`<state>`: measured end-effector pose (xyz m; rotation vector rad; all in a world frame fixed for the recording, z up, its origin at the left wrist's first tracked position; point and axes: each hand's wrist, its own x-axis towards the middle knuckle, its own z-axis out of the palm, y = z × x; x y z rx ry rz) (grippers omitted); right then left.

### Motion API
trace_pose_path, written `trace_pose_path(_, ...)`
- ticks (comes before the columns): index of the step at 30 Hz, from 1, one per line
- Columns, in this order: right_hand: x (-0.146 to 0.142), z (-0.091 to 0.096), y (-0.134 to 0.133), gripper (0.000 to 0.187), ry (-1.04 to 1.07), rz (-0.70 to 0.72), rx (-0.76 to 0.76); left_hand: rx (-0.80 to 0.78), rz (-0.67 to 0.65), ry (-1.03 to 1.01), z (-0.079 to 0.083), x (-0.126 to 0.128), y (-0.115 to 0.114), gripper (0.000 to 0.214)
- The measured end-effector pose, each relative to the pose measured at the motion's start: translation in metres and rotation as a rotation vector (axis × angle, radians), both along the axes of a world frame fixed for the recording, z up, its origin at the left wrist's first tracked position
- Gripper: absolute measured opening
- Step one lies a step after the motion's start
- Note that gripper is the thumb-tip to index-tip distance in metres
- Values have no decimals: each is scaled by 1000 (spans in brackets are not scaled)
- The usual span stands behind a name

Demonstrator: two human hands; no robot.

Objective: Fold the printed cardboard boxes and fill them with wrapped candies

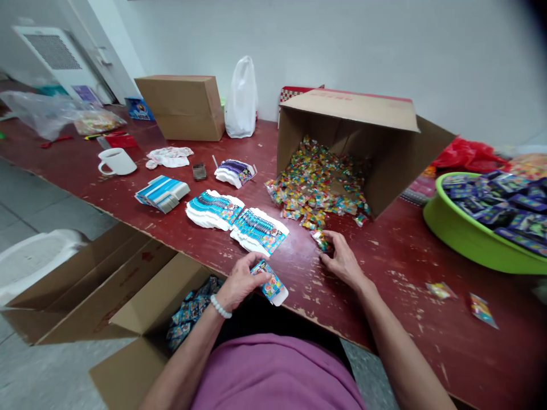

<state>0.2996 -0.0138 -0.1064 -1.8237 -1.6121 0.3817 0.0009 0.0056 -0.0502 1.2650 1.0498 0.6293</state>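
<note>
My left hand (242, 283), with a white bead bracelet at the wrist, is closed on a small blue candy box (270, 283) at the table's front edge. A white end flap of that box stands out toward me. My right hand (342, 257) pinches a small clear packet of colourful candy (320, 241) just above the red table. Beyond my hands lie fanned stacks of flat blue cartons (260, 230). Many more candy packets (318, 182) spill from a cardboard box (391, 154) lying on its side.
Below the table edge on the left, an open carton (149, 307) holds blue boxes. A green basin (468, 236) of purple boxes stands right. Two loose packets (482, 310) lie front right. A white mug (119, 162) is at the left, near a closed carton (179, 108).
</note>
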Motion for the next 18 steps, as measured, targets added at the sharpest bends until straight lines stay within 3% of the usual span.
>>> trace_pose_path(3, 6, -1, -8, 51, 123, -85, -10, 26, -70, 30, -3, -6, 2, 37)
trace_pose_path(6, 8, 1, -11, 38, 92, -211, -32, 157, -161, 171, -3, -12, 3, 39)
trace_pose_path(9, -2, 4, -8, 36, 53, -242, -73, 311, -291, 319, 1, -14, 1, 47)
trace_pose_path(12, -16, 7, -1, 39, 66, -257, -104, 421, -413, 382, 5, -10, -3, 33)
trace_pose_path(15, -22, 11, 7, 41, 148, -264, -117, 462, -424, 414, 8, -4, -7, 18)
trace_pose_path(18, -20, 15, 12, 31, 309, -247, -130, 349, -361, 301, 9, 1, -10, 17)
